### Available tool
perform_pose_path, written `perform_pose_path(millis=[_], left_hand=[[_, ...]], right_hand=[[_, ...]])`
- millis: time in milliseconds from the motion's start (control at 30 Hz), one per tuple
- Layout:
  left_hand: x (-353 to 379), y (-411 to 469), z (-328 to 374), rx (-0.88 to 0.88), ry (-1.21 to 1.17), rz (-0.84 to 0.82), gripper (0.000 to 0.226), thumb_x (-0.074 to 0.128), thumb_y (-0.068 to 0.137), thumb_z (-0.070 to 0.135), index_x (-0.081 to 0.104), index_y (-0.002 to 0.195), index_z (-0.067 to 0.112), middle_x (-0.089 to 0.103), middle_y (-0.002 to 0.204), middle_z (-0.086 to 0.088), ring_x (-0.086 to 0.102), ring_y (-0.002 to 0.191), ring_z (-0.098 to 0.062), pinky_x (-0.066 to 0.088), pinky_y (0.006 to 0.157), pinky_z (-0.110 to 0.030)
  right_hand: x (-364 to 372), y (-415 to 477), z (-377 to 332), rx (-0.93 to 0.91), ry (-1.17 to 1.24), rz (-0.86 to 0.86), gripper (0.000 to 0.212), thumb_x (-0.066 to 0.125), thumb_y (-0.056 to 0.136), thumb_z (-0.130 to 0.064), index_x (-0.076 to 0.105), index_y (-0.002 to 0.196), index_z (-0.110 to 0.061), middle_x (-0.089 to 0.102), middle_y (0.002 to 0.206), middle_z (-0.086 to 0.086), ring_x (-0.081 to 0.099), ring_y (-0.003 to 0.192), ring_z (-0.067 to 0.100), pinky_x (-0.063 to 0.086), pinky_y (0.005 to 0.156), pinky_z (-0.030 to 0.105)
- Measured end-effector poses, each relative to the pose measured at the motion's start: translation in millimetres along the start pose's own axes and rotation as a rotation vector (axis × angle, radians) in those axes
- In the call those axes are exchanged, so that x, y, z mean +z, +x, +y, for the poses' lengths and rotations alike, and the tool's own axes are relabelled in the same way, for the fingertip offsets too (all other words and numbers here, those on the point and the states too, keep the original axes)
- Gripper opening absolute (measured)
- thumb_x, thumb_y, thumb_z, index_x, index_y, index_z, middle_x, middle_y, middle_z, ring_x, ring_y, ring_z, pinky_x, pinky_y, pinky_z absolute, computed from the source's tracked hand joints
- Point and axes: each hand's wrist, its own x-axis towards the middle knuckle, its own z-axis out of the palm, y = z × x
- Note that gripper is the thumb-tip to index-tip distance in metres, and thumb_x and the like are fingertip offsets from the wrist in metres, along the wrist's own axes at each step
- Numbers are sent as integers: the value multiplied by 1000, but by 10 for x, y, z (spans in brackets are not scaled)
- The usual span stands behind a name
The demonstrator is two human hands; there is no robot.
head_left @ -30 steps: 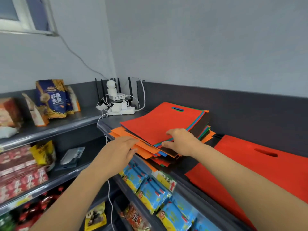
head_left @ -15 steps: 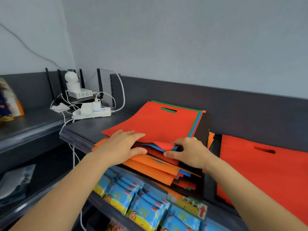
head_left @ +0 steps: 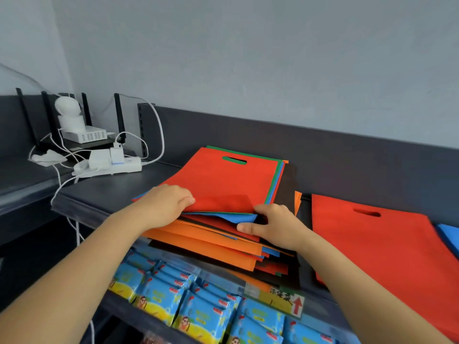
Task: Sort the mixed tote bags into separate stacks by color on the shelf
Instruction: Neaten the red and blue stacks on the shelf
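A mixed stack of tote bags (head_left: pixel 218 239) lies on the dark shelf (head_left: pixel 106 192), fanned out so that orange, blue, black and red edges stick out towards the viewer. The stack's near edge overhangs the shelf front and hides part of it.

The top red bag (head_left: pixel 223 184) lies uppermost, and a green layer shows through its handle slot. The left hand (head_left: pixel 166 202) grips this bag's near-left corner, fingers curled over the top and thumb out of sight beneath.

The right hand (head_left: pixel 273 224) sits at the near-right corner. Its thumb is stretched flat along a lower bag, and its curled fingers reach under the raised blue edge. The fingertips are hidden, so it cannot be told whether they clasp anything.

Just right of the stack lies a separate red pile (head_left: pixel 385 244), its lower part covered by the right forearm. Beyond it, a blue bag (head_left: pixel 449 234) is cut off by the frame.

A white power strip (head_left: pixel 109 167) with tangled cables sits at the back left. Blue snack packets (head_left: pixel 198 311) fill the shelf below.
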Motion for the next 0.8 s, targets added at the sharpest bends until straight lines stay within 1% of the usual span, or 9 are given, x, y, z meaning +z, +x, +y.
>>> perform_pose_path(millis=[100, 167, 233, 300, 367, 467, 600, 700, 800], left_hand=[[-3, -20, 65, -3, 18, 49, 31, 34, 101, 32, 55, 88, 14, 57, 84, 3, 47, 81, -20, 30, 70, -31], [-24, -78, 162, 18, -22, 123, 32, 35, 101, 32, 55, 87, 11, 55, 72, 0, 50, 71, -21, 31, 63, -33], [-50, -136, 343, 89, 6, 268, 30, 34, 100, 34, 54, 87, 15, 52, 65, 0, 49, 63, -20, 33, 58, -34], [-73, -167, 623, 185, 50, 418, 34, 29, 96, 40, 54, 86, 19, 58, 69, -1, 52, 65, -25, 37, 56, -35], [-77, -192, 960, 273, 52, 493, 32, 32, 91, 39, 55, 82, 19, 61, 67, -1, 56, 62, -28, 35, 50, -32], [-1, -228, 1498, 429, 112, 552, 28, 38, 85, 32, 58, 71, 17, 61, 57, 1, 58, 52, -27, 32, 41, -27], [378, -140, 2105, 645, 58, 497, 22, 43, 79, 27, 63, 71, 21, 62, 58, 3, 58, 50, -23, 39, 47, -23], [715, -78, 2487, 736, 32, 404, 4, 61, 79, 23, 62, 76, 25, 65, 64, 5, 61, 55, -19, 46, 55, -24], [949, -71, 2769, 766, 3, 296, 27, 79, 66, 16, 60, 81, 29, 64, 67, 8, 60, 53, -16, 45, 53, -22]], right_hand=[[-86, -64, -26, -9, 193, -60, 63, 64, 78, -50, 50, 130, -16, 52, 129, -11, 48, 119, 4, 36, 107, 25], [-211, -124, -25, 7, 327, 49, 83, 64, 71, -54, 40, 140, -16, 43, 141, -6, 39, 130, 5, 30, 110, 26], [-344, -209, 23, 6, 374, 151, 79, 67, 68, -52, 46, 137, -18, 49, 135, -6, 43, 125, 3, 35, 104, 24], [-477, -365, 84, -21, 479, 220, 45, 67, 81, -36, 57, 121, -19, 60, 121, -8, 55, 107, -5, 39, 93, 19], [-586, -569, 199, 93, 751, 335, 24, 53, 91, -38, 59, 109, -23, 61, 112, -8, 58, 99, -3, 43, 90, 21], [-797, -872, 563, 441, 1171, 380, 51, 43, 91, -54, 54, 117, -11, 57, 116, 5, 58, 107, 25, 47, 94, 36], [-978, -1347, 971, 595, 1216, 320, 12, 54, 91, -10, 59, 100, -4, 64, 99, 19, 64, 81, 25, 57, 63, 25], [-1090, -1599, 1225, 634, 1218, 451, 18, 55, 93, -25, 58, 100, -9, 65, 91, 16, 65, 76, 23, 58, 55, 24], [-1216, -1830, 1448, 699, 1231, 519, 34, 56, 90, -41, 57, 103, -9, 62, 87, 10, 63, 75, 23, 58, 65, 32]])
